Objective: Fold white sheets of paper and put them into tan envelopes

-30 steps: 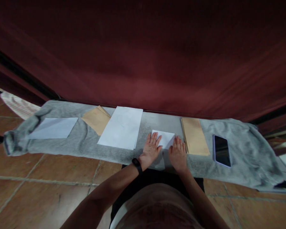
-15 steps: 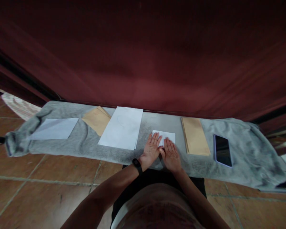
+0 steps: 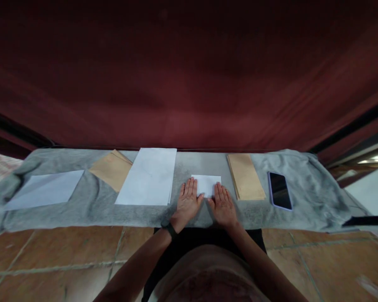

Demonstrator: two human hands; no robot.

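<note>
A small white folded paper (image 3: 208, 184) lies on the grey cloth in front of me. My left hand (image 3: 188, 201) rests flat at its left edge, fingers extended and thumb near the lower edge; a dark band is on that wrist. At the paper's right edge my right hand (image 3: 223, 204) lies flat too, with its fingers stretched out. Left of my hands is a stack of large white sheets (image 3: 148, 176). Brown envelopes (image 3: 246, 176) lie stacked to the right of them.
More brown envelopes (image 3: 111, 168) and a white sheet (image 3: 47, 188) lie at the left on the grey cloth (image 3: 94, 214). A phone (image 3: 279, 191) in a purple case is at the right. A dark red surface (image 3: 176, 84) rises behind the table.
My hands have moved apart, from lying over the small paper to its left and right edges, so more of it shows. The camera view has shifted and turned slightly.
</note>
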